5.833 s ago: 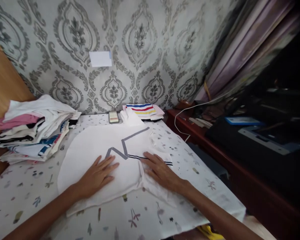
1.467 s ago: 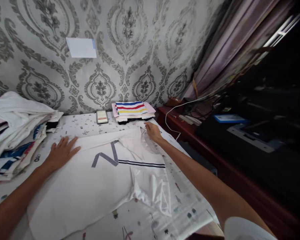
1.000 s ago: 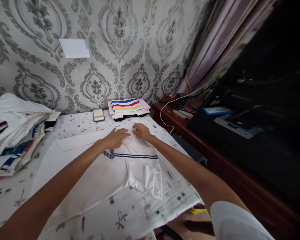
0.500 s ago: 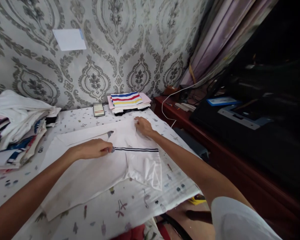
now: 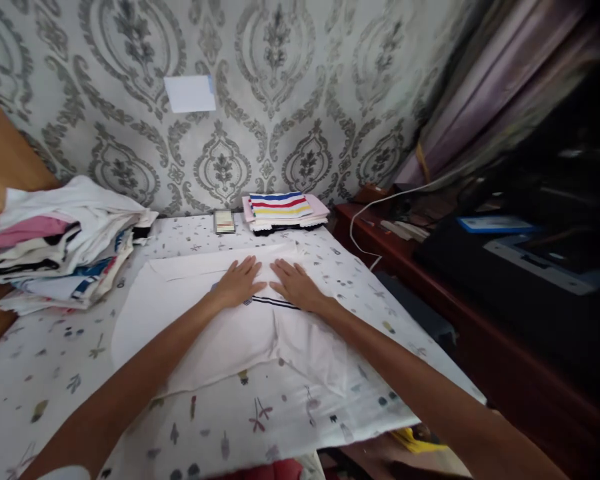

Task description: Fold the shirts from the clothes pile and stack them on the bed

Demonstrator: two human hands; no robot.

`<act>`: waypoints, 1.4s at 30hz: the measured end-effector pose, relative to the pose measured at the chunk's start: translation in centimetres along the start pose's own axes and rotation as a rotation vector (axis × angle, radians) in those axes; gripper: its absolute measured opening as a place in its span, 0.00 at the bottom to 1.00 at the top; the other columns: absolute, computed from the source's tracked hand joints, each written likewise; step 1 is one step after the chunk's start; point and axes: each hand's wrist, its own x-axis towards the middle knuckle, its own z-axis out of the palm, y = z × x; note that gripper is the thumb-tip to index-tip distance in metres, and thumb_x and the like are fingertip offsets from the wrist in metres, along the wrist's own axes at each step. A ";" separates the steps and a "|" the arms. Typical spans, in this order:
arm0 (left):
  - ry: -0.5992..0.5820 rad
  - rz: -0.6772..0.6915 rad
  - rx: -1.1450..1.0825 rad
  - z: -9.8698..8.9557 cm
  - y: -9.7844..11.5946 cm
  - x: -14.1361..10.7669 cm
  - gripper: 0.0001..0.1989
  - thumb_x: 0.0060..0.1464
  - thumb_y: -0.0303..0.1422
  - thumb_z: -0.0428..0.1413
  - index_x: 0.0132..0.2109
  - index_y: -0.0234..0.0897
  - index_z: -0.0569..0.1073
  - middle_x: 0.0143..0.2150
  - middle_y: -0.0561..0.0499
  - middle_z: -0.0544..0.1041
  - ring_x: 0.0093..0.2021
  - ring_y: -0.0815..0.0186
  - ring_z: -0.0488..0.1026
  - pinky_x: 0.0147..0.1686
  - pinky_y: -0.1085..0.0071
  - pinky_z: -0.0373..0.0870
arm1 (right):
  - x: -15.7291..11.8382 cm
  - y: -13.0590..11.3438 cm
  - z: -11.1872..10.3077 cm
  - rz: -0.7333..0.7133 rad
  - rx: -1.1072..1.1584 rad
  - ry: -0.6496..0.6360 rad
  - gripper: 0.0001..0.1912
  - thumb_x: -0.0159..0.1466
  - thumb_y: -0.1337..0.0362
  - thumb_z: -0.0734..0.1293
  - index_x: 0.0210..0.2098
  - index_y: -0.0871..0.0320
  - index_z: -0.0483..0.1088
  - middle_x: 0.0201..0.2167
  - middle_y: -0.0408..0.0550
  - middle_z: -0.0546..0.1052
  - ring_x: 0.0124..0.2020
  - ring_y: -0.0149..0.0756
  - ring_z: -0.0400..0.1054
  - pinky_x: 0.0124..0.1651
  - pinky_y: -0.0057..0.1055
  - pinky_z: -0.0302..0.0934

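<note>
A white shirt point(image 5: 220, 340) with dark double stripes lies spread on the patterned sheet. My left hand point(image 5: 241, 281) rests flat on it near the collar, fingers stretched out. Beside it, my right hand point(image 5: 296, 283) also lies flat on the cloth, fingers apart, just above the striped band. The two hands are close together but do not touch. Parts of the collar and stripes are hidden beneath them.
On the left stands a heaped pile of clothes point(image 5: 80, 247). By the wall is a folded stack with a striped garment point(image 5: 281, 205) on top, next to a small framed card point(image 5: 225, 221). A dark red cabinet point(image 5: 395, 247) with a white cable runs along the right.
My left hand has let go of the collar area and now lies flat. My right hand has opened from a pinch and come down beside it. The view has turned left.
</note>
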 end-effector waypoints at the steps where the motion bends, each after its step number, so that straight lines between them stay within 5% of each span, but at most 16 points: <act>1: -0.002 0.010 -0.008 -0.1 -0.1 -0.4 0.37 0.66 0.53 0.36 0.73 0.36 0.49 0.76 0.41 0.43 0.76 0.56 0.38 0.71 0.53 0.37 | 0.0 0.1 0.2 -0.003 -0.016 -0.001 0.30 0.73 0.52 0.53 0.69 0.59 0.56 0.71 0.59 0.57 0.72 0.46 0.47 0.71 0.52 0.43; 5: 0.064 -0.047 -0.032 -1.4 -2.2 -2.2 0.38 0.66 0.54 0.35 0.73 0.35 0.47 0.76 0.43 0.44 0.76 0.60 0.38 0.71 0.55 0.37 | 0.1 0.5 0.5 -0.029 -0.048 0.019 0.31 0.73 0.53 0.51 0.69 0.62 0.56 0.70 0.60 0.57 0.72 0.46 0.48 0.70 0.53 0.44; 12: 0.142 -0.540 -0.003 -3.5 -11.5 -7.9 0.36 0.66 0.50 0.36 0.72 0.31 0.51 0.75 0.34 0.47 0.75 0.50 0.41 0.69 0.45 0.41 | 0.7 0.9 -0.1 -0.012 -0.019 -0.012 0.29 0.73 0.50 0.51 0.67 0.56 0.60 0.68 0.56 0.64 0.71 0.46 0.52 0.69 0.53 0.46; 15: 0.137 -0.624 0.052 -3.5 -13.4 -9.9 0.37 0.67 0.50 0.35 0.71 0.25 0.52 0.75 0.33 0.47 0.75 0.51 0.41 0.70 0.46 0.40 | 2.7 0.8 -0.8 0.016 -0.031 -0.006 0.28 0.74 0.53 0.49 0.64 0.58 0.63 0.65 0.57 0.67 0.70 0.44 0.55 0.71 0.51 0.44; 22: 0.096 -0.676 0.173 -3.4 -13.5 -10.4 0.38 0.66 0.50 0.35 0.72 0.26 0.52 0.75 0.38 0.46 0.75 0.54 0.41 0.70 0.49 0.44 | 8.2 2.6 -0.1 0.192 -0.051 -0.029 0.30 0.73 0.54 0.53 0.66 0.69 0.58 0.69 0.65 0.59 0.71 0.50 0.50 0.69 0.45 0.48; 34: 0.183 -0.792 0.178 -3.1 -13.9 -11.1 0.46 0.62 0.57 0.36 0.71 0.22 0.53 0.74 0.29 0.47 0.74 0.44 0.44 0.67 0.44 0.49 | 8.3 3.8 0.5 0.212 0.013 0.045 0.31 0.73 0.54 0.55 0.66 0.71 0.59 0.68 0.65 0.60 0.70 0.49 0.52 0.71 0.42 0.46; 38: 0.204 -0.779 0.194 -3.7 -13.2 -11.7 0.43 0.63 0.55 0.35 0.71 0.22 0.54 0.73 0.27 0.50 0.73 0.44 0.47 0.66 0.43 0.52 | 7.1 3.9 -0.4 0.229 0.087 0.089 0.27 0.73 0.59 0.53 0.67 0.66 0.60 0.68 0.60 0.62 0.70 0.44 0.54 0.70 0.41 0.49; 42: 0.198 -0.705 0.193 -3.9 -12.2 -13.0 0.41 0.63 0.53 0.34 0.71 0.26 0.55 0.74 0.30 0.50 0.74 0.44 0.46 0.65 0.41 0.51 | 2.0 4.1 -1.4 0.190 0.242 0.202 0.26 0.72 0.56 0.55 0.66 0.57 0.63 0.67 0.53 0.65 0.68 0.43 0.57 0.69 0.45 0.54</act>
